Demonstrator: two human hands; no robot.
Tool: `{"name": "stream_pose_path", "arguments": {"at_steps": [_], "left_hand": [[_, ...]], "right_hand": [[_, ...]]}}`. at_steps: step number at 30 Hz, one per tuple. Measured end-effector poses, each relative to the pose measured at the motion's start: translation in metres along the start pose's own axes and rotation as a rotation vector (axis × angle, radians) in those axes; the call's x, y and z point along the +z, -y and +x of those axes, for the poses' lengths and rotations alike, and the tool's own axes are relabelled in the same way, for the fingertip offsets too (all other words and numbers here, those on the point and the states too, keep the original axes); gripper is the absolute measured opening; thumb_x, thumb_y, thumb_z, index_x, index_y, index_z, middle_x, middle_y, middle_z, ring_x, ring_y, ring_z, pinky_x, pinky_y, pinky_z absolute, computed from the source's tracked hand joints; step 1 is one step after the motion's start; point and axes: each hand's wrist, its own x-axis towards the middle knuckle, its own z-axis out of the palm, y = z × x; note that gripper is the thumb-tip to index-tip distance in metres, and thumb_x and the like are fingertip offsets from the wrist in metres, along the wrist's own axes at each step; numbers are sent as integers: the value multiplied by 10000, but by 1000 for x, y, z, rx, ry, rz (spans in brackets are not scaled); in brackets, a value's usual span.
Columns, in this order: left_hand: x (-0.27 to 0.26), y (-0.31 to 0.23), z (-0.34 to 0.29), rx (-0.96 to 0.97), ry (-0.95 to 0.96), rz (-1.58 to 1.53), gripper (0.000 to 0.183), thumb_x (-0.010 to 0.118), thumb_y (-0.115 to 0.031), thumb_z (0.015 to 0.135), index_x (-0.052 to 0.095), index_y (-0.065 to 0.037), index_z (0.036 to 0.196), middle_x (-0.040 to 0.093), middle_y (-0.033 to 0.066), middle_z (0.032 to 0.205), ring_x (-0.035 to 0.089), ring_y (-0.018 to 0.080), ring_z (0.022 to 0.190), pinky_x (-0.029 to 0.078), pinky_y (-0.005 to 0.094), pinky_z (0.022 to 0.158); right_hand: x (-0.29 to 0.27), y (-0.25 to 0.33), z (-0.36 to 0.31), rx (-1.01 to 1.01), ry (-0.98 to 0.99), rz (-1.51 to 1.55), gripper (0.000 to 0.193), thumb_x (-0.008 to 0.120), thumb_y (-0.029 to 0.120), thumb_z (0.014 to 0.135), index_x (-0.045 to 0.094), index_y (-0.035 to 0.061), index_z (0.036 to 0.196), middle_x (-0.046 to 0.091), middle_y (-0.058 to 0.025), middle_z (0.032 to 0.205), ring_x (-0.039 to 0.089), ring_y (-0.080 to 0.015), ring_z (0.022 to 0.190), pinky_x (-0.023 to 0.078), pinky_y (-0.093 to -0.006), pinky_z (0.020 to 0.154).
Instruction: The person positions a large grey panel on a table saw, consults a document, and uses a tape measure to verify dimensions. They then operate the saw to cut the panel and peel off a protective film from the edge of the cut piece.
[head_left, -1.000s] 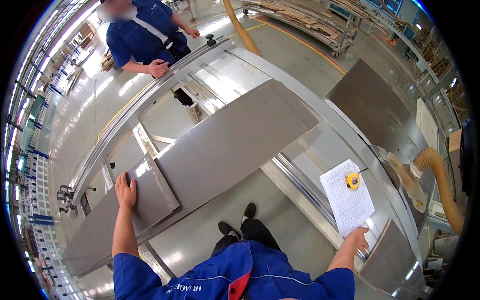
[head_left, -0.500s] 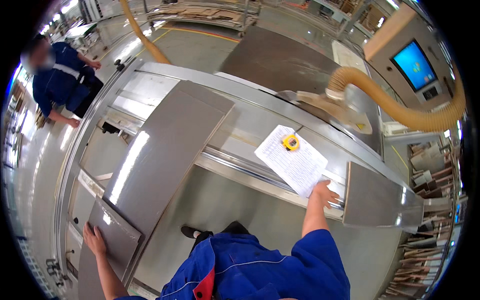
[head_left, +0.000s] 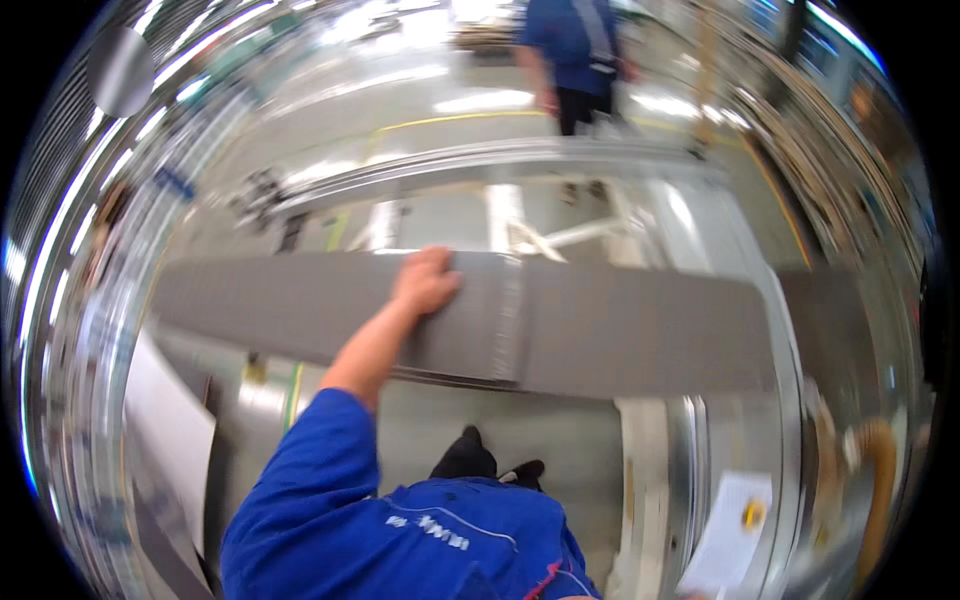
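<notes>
My left hand [head_left: 428, 282] is at the far edge of a short grey panel [head_left: 475, 335], its fingers bent over that edge, somewhat blurred. The short panel lies flat on a long grey panel [head_left: 640, 330] that spans the metal frame from left to right. My left arm reaches forward across the near edge of both. My right hand cannot be made out in the picture. At the lower right, a yellow tape measure [head_left: 753, 514] rests on a printed paper sheet [head_left: 722, 545] on the machine table.
Beyond the metal frame rail [head_left: 440, 165] stands a person in blue workwear [head_left: 575, 50]. A ribbed tan hose [head_left: 880, 460] is at the right. A white board [head_left: 170, 430] stands at the left. Stacked boards [head_left: 810, 150] lie at the far right.
The view has swung left, so the long panel now runs crosswise before me. My left hand stays on the short panel, fingers now bent over its edge. My right hand has left the view.
</notes>
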Motion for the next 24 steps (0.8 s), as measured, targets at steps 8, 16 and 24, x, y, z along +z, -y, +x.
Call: {"name": "stream_pose_path", "arguments": {"at_steps": [8, 16, 24], "left_hand": [[-2, 77, -24, -8, 51, 76, 715, 584, -490, 951, 488, -42, 1501, 471, 191, 1547, 365, 344, 1499, 231, 472, 1271], [14, 96, -24, 76, -84, -17, 696, 591, -479, 961, 491, -29, 1483, 495, 179, 1493, 367, 332, 1486, 224, 478, 1272], [-2, 90, -20, 29, -9, -95, 662, 599, -475, 959, 509, -42, 1452, 486, 202, 1500, 364, 356, 1489, 223, 496, 1273]], "right_hand": [[-125, 121, -274, -232, 1452, 473, 741, 579, 456, 958, 403, -47, 1473, 467, -232, 1337, 441, -370, 1306, 367, -574, 1038], [-159, 143, -302, -124, 2107, 118, 493, 672, 265, 983, 580, -19, 1376, 697, -173, 1108, 641, -288, 1136, 513, -425, 977], [-218, 318, -336, -600, 2191, 523, 455, 731, 216, 965, 634, -35, 1332, 741, -122, 1113, 698, -204, 988, 559, -350, 895]]}}
